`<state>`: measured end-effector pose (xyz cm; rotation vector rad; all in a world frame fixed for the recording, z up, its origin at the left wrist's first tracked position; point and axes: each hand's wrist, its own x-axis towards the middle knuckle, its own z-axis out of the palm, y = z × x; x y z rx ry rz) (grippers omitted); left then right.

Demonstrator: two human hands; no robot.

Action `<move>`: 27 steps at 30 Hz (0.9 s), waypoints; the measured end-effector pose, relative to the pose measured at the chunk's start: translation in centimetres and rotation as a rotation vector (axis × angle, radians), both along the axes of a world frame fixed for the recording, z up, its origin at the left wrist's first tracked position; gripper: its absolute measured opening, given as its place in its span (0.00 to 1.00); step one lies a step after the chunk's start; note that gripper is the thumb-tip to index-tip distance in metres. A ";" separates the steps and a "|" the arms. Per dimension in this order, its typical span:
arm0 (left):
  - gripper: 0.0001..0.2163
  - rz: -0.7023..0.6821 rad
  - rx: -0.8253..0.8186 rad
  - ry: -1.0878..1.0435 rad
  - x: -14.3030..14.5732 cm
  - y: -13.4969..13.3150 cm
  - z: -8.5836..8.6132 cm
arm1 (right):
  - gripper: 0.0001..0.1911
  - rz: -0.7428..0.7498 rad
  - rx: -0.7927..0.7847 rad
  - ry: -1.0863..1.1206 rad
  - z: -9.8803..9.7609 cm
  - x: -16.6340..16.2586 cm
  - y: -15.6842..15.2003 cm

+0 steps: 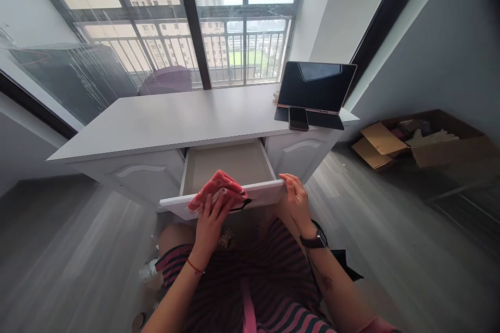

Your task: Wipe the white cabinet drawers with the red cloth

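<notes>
A white drawer stands pulled out from the cabinet, with its bare beige bottom showing. My left hand presses a folded red-pink cloth over the top edge of the drawer front, left of its middle. Beside the cloth, part of a dark handle shows on the drawer's face. At the drawer front's right end, the fingers of my right hand curl over the edge and grip it. Part of the cloth lies hidden under my left fingers.
On the white cabinet top, a tablet leans upright at the right, with a phone before it. An open cardboard box with things inside sits on the floor at right. Windows rise behind the cabinet.
</notes>
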<state>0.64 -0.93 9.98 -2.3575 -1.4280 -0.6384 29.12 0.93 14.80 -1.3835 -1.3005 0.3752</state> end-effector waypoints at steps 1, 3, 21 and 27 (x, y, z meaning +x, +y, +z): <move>0.36 0.025 0.032 -0.024 -1.5 -0.1 -0.7 | 0.21 -0.052 0.032 -0.040 -0.4 -0.4 -0.3; 0.36 0.101 0.049 -0.076 -4.2 -0.4 -2.1 | 0.18 -0.166 0.101 -0.125 -1.3 -1.4 -1.2; 0.39 0.192 -0.660 -1.232 -0.6 -4.6 -7.4 | 0.11 0.354 -0.031 -0.332 -7.2 -10.7 0.4; 0.34 0.283 -0.927 -2.227 1.4 -4.9 -4.6 | 0.09 0.385 -0.101 -0.379 -5.9 -10.6 5.9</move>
